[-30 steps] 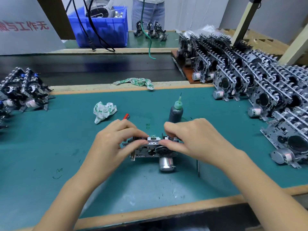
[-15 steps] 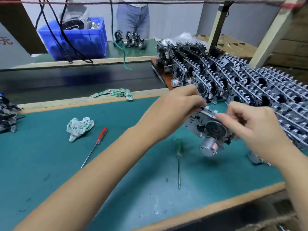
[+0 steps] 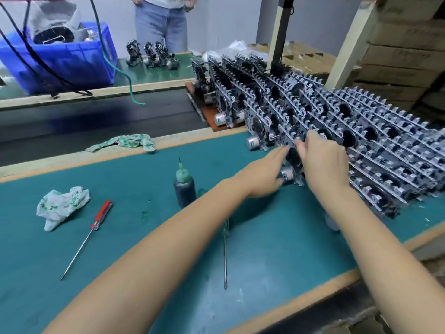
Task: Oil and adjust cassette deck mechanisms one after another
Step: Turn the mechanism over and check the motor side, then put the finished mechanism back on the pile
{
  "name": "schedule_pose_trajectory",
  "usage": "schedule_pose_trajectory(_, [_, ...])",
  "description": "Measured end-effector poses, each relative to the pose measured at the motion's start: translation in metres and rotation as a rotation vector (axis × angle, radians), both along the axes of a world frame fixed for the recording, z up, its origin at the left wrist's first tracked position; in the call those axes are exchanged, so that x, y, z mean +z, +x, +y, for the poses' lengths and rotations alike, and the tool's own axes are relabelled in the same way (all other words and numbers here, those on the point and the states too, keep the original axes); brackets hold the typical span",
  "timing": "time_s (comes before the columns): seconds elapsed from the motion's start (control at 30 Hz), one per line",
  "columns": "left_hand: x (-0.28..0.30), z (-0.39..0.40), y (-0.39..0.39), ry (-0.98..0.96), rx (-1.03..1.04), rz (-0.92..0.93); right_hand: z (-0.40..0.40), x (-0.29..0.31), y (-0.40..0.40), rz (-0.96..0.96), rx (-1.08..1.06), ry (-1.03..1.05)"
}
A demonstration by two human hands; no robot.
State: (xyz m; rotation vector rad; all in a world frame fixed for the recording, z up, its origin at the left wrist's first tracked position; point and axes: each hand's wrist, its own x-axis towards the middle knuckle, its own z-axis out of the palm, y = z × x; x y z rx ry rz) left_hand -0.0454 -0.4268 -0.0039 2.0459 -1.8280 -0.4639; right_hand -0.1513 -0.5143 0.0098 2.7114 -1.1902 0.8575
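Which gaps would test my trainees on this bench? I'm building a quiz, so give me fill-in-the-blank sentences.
1. Both hands reach the cassette mechanism at the stack's ____ end.
2. The oil bottle stands ____ on the mat.
3. The screwdriver beside the crumpled rag has a ____ handle.

Missing words: near; upright; red
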Motion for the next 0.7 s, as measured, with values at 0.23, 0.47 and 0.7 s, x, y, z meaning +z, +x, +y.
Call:
schedule_pose_trajectory(0.23, [-0.018, -0.023, -0.021, -0.087, 0.204, 0.216, -0.016, 0.008, 0.013, 0.164, -0.028, -0.092])
schedule_pose_trajectory(0.47, [-0.02, -0.027, -0.036, -0.097, 0.308, 0.003, -0.003, 0.025, 0.011, 0.199, -0.141, -0.045])
schedule_pose_trajectory(0.7, [0.034, 0.046, -0.023, -0.393, 0.337, 0.149, 0.075, 0.05, 0.001, -0.188, 0.303, -0.046])
